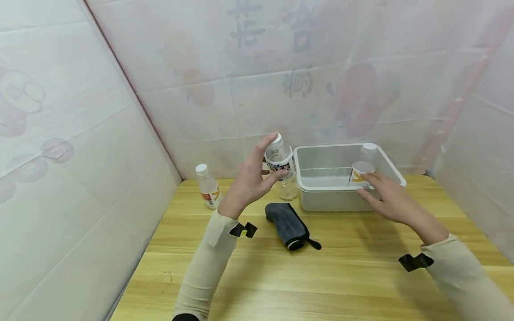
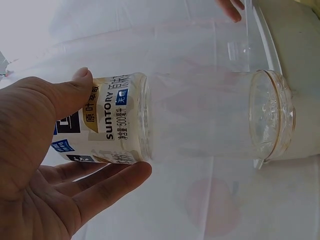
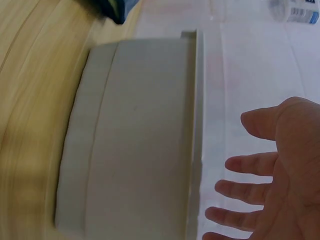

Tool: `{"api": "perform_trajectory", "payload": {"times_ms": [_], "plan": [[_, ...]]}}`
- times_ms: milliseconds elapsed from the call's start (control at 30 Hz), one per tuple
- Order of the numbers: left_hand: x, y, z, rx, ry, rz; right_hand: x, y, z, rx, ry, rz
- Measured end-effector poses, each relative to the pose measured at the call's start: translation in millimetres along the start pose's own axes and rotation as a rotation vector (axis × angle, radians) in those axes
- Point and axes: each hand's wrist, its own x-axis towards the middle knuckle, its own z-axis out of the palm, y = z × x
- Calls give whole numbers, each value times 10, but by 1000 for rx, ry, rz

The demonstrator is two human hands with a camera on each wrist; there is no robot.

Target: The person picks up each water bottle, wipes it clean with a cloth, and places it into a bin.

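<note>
Left hand (image 1: 250,180) held a clear labelled bottle (image 1: 281,167) upright just left of the white plastic bin (image 1: 311,198). Right hand (image 1: 387,196), fingers extended, lay at the bin's front-right rim beside a bottle (image 1: 363,169) inside. A grey pouch (image 1: 287,225) lay before the bin.

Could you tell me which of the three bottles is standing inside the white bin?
The bottle by the right hand, orange-labelled, stands in the bin. The left hand holds the dark-labelled bottle; the third bottle stands on the table's left.
</note>
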Motion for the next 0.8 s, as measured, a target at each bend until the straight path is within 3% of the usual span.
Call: {"api": "perform_trajectory", "payload": {"times_ms": [467,800], "plan": [[192,129,100,-36,-20,45,-54,437,-38,-47,-77,217],[341,182,236,-54,-31,63,-54,571,42,-23,-55,259]]}}
